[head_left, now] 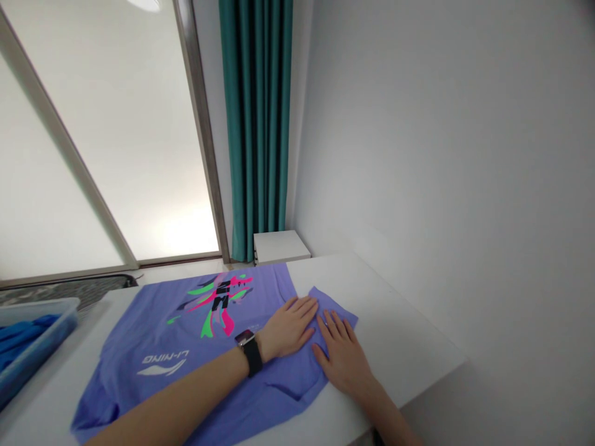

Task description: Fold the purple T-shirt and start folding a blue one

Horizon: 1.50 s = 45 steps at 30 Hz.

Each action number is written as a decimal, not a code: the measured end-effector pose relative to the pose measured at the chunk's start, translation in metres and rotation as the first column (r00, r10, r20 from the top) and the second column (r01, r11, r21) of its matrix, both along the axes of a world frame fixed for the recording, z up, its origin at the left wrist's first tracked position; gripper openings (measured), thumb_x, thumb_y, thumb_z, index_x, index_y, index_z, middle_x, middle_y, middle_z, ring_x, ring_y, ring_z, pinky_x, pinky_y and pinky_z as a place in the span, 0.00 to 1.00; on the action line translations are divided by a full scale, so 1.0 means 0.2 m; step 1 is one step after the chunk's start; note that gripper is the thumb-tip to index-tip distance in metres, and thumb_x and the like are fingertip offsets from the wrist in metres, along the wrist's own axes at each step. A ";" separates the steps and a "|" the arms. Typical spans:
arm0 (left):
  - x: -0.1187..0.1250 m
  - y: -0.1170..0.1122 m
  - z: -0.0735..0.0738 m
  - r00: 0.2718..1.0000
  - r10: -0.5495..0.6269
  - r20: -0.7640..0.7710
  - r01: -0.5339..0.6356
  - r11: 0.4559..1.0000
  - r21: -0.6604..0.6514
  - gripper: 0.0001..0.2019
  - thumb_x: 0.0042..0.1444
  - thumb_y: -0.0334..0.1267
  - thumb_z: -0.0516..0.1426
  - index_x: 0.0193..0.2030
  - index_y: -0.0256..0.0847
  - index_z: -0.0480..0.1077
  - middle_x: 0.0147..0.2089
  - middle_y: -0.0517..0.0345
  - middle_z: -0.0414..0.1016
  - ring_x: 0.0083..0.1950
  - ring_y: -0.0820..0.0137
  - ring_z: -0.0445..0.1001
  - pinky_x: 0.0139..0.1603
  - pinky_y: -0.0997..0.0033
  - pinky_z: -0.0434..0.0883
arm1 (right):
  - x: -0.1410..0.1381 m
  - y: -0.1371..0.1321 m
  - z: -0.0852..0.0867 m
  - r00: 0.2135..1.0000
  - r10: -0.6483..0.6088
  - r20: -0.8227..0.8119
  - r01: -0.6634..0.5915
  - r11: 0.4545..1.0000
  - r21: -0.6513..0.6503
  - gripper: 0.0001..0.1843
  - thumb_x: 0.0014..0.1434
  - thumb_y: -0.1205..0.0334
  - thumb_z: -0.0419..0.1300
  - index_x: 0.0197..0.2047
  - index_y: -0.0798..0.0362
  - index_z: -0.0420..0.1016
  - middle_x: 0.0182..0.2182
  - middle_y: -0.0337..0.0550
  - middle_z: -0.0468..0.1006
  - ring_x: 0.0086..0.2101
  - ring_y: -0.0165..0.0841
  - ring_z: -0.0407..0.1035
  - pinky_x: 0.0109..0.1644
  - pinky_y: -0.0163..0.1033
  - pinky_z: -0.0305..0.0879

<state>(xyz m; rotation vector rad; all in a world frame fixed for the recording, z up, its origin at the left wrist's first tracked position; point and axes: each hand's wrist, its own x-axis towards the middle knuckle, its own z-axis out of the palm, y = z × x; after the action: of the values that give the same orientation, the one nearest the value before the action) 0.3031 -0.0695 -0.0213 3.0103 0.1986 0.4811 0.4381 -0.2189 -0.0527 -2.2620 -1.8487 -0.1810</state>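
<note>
A purple T-shirt (186,328) with a bright pink, green and black print and white lettering lies spread on the white table (395,322). My left hand (288,326), a black watch (250,352) on its wrist, reaches across the shirt and rests flat near its sleeve. Beside it my right hand (341,353) lies palm down on the sleeve (332,305), fingers spread. Neither hand grips the cloth. Some creases run through the shirt below the hands, and my left forearm hides part of its near side.
At the left edge stands a translucent bluish plastic bin (41,344) holding blue cloth (23,334). A grey wall (441,155) borders the table's right side. Beyond the far edge are a small white cabinet (281,246), a green curtain (258,124) and frosted sliding doors (116,124).
</note>
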 end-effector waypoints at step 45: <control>-0.07 -0.03 -0.08 0.996 0.034 -0.077 -0.031 0.999 0.042 0.32 0.67 0.52 0.44 0.70 0.33 0.54 0.70 0.41 0.58 0.72 0.59 0.53 0.72 0.52 0.43 | 0.28 0.38 0.02 0.994 0.110 0.021 -0.105 0.980 -0.169 0.32 0.69 0.52 0.35 0.72 0.53 0.50 0.70 0.45 0.50 0.68 0.39 0.44 0.70 0.57 0.41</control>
<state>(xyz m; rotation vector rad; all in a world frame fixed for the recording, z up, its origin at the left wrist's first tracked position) 0.2886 -0.0756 -0.0365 3.0723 0.2467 0.3763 0.4939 -0.1430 -0.0486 -2.2690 -2.0675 -0.0431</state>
